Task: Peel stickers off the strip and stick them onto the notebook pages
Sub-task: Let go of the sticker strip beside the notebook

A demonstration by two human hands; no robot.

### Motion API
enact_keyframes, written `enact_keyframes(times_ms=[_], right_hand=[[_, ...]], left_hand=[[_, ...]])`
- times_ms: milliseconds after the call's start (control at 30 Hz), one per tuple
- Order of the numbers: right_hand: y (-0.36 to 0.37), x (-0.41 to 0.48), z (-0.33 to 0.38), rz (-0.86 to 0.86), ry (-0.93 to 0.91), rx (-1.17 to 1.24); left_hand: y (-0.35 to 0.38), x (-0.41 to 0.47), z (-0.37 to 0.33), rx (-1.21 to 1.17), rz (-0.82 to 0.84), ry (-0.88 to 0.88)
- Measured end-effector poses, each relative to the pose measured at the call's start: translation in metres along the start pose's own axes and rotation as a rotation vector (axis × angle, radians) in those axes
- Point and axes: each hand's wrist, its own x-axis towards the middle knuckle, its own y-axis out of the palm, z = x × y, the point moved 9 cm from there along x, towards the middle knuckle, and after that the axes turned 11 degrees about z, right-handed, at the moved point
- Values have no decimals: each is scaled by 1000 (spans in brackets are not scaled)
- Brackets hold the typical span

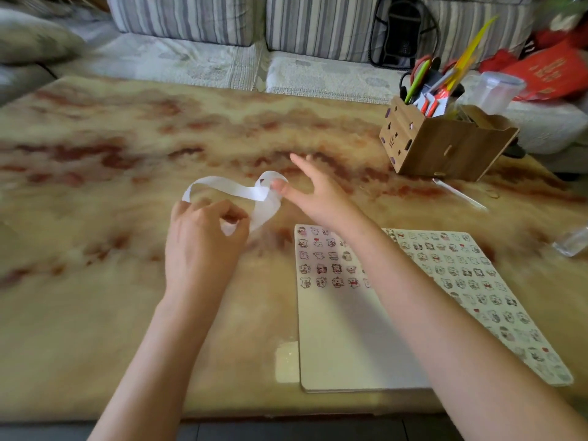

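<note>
A white curling sticker strip (pixel 241 190) loops above the marbled table, left of the notebook. My left hand (pixel 203 237) pinches the strip's near end between curled fingers and thumb. Over the strip's far loop, my right hand (pixel 315 192) reaches with straight, spread fingers, and its thumb tip touches the loop. The open notebook (pixel 346 338) lies at the right. A few rows of small cartoon stickers fill the top of its left page, which is blank below. Stickers cover its right page (pixel 496 300). My right forearm crosses the notebook's middle and hides part of it.
A wooden pen holder (pixel 445 148) full of pens and scissors stands at the back right, with a clear plastic cup (pixel 496 90) behind it. A thin white stick (pixel 461 195) lies before the holder. A clear object (pixel 572 243) sits at the right edge. A striped sofa runs behind the table.
</note>
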Motion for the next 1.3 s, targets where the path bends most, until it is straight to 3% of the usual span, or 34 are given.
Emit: enact_keyframes(times_ms=[200, 300, 433, 767, 933, 1033, 1167, 1300], right_hand=[[51, 57, 2, 218, 110, -226], [58, 56, 8, 134, 48, -389], [62, 45, 13, 50, -69, -118], [68, -7, 65, -56, -210, 190], [115, -48, 139, 86, -376, 281], [161, -85, 184, 175, -448, 296], [241, -132, 222, 225, -525, 25], [343, -170, 220, 553, -491, -2]], left_hand=[[23, 17, 36, -50, 79, -61], [29, 16, 44, -98, 117, -95], [23, 13, 45, -152, 90, -75], [-32, -4, 53, -463, -8, -86], [-94, -50, 82, -446, 42, -81], [-145, -102, 113, -371, -40, -118], [-189, -183, 169, -250, -113, -252], [-197, -273, 230, -229, -141, -413]])
